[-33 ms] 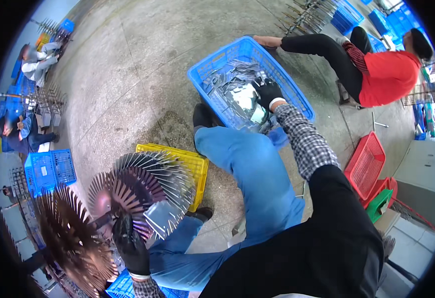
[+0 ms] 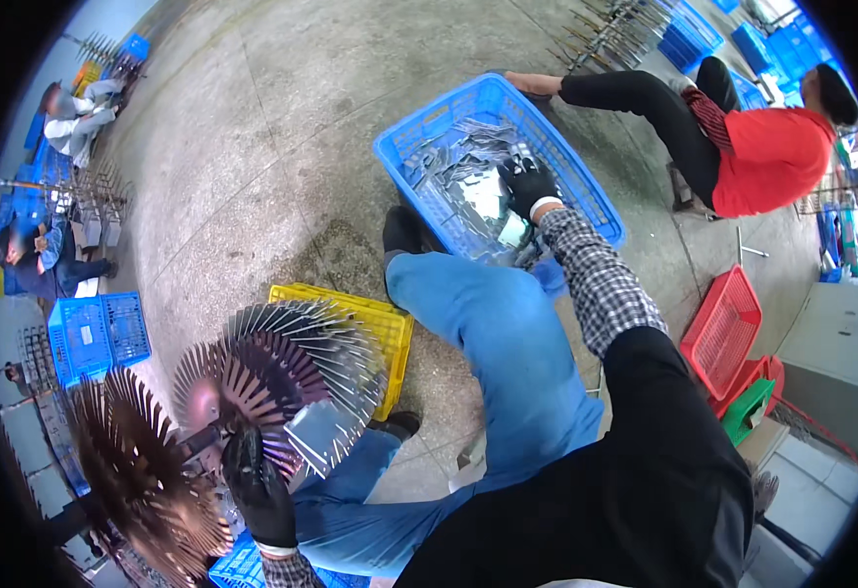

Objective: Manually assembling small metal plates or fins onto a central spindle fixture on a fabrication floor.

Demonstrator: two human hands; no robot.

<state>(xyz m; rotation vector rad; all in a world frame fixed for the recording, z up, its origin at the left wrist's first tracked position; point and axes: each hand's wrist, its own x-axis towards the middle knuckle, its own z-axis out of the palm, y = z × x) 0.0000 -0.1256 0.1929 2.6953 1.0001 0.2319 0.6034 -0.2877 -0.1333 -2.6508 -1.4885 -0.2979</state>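
My right hand [image 2: 529, 186], in a black glove, reaches into a blue crate [image 2: 584, 186] and rests on a heap of thin shiny metal plates [image 2: 476, 196]. Its fingers look spread and bent over the plates; small silvery glints show between them. At lower left my left hand [image 2: 252, 485], also black-gloved, is closed against the shaft side of a round rack [image 2: 282, 382] with many radiating metal fins. Flat plates stand along part of the rack's rim, and one square plate [image 2: 318, 428] faces me. A second, brown finned disc [image 2: 140, 470] sits beside it.
A yellow crate [image 2: 397, 363] lies behind the rack, and a blue crate [image 2: 238, 566] is below my left hand. Red baskets [image 2: 723, 318] and a green basket [image 2: 746, 410] stand at right. A person in red [image 2: 772, 157] sits beyond the crate; others sit at far left.
The view has shifted very slightly. Both hands keep their places, the right among the plates and the left at the rack.
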